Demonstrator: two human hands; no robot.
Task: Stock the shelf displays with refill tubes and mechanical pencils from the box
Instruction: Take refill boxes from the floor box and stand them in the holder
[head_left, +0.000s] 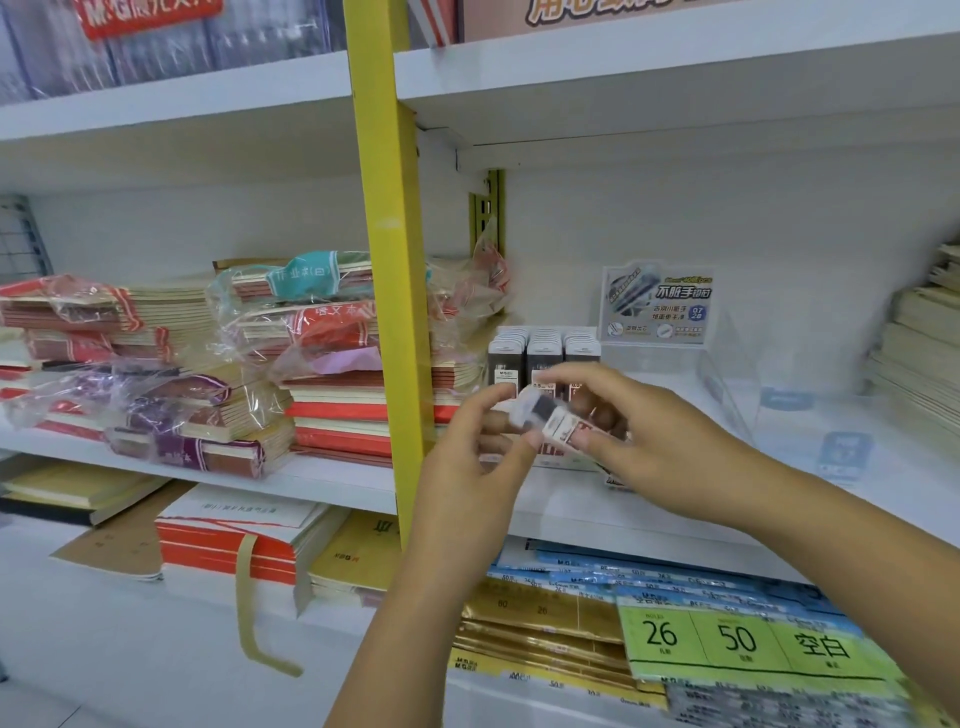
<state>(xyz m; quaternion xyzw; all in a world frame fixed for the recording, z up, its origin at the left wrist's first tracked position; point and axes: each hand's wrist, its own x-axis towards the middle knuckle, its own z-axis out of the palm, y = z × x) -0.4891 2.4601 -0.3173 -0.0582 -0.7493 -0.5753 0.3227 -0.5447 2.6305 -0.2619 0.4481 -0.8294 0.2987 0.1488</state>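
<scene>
Jointly, left hand (467, 478) and right hand (665, 441) fingers (491, 400) pinch a refill tube (551, 418), partly hiding the stocked display (543, 351).

Green packet (748, 642) reads 26, 50, 空白; display card (657, 304) reads 不脏手铅芯.

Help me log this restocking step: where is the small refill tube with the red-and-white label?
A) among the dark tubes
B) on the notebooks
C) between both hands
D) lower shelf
C: the left hand and the right hand both pinch the small refill tube with the red-and-white label.
</scene>
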